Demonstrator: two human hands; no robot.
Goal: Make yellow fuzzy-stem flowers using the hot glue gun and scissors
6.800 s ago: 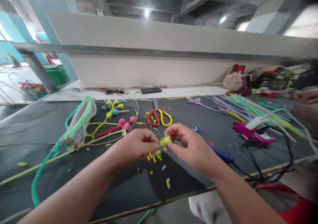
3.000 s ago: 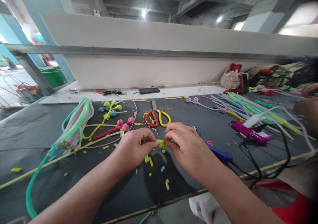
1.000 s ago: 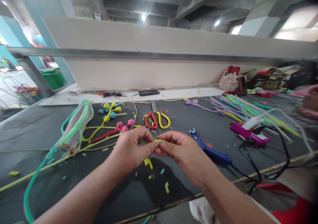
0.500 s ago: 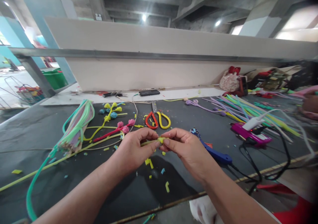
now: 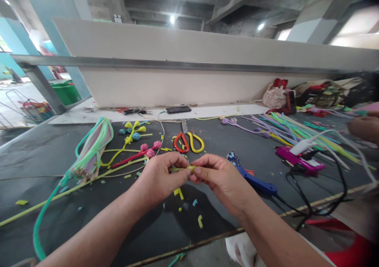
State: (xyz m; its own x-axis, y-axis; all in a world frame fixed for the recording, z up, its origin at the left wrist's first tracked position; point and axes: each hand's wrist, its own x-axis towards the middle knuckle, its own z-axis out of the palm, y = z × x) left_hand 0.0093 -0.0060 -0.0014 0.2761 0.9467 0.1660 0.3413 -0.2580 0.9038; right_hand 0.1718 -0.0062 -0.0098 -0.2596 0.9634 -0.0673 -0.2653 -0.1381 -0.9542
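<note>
Between both hands, over the dark table, is a thin yellow-green stem [image 5: 177,169] with a small yellow bud at its tip. My left hand [image 5: 161,176] pinches the stem near that end. Thumb and fingers of my right hand [image 5: 217,176] close on the yellow bud, partly hiding it. Just beyond my hands lie scissors [image 5: 190,142] with one red and one yellow handle. To the left rest a yellow budded stem [image 5: 128,139] and a red stem with pink buds [image 5: 133,159]. A blue-handled tool [image 5: 257,183] with a cord lies right of my right hand.
A bundle of pastel strips [image 5: 96,148] lies at left, and more loose coloured strips [image 5: 284,127] at right. A purple device [image 5: 299,158] with cables sits nearby. Yellow scraps [image 5: 179,193] litter the table. A phone [image 5: 178,109] lies at the back. Another person's hand [image 5: 365,129] shows at far right.
My hands stay almost in place, with the fingers shifting slightly around the yellow bud. At far right, the other person's hand has moved.
</note>
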